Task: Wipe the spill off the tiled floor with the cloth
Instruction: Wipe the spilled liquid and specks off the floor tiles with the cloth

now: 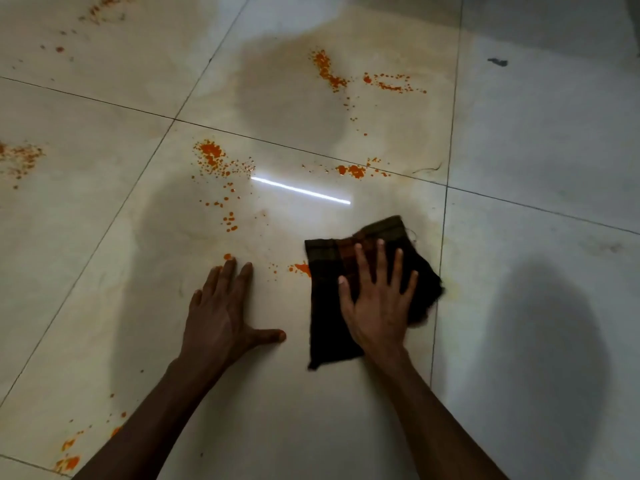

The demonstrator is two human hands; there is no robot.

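A dark checked cloth [329,327] lies flat on the pale tiled floor [536,150]. My right hand [377,303] presses on it with fingers spread and straight. My left hand [221,313] rests flat on the bare tile to the cloth's left, thumb pointing toward the cloth. Orange spill patches dot the floor: one [301,268] touches the cloth's left edge, a larger spatter [214,157] lies ahead of my left hand, and another [353,170] sits ahead of the cloth near a grout line.
More orange spatter lies farther away [329,71], at the far left [19,161], at the top left [104,5] and near my left forearm [67,462]. A small dark mark [497,62] sits at the upper right. A bright light streak [301,190] reflects off the tile.
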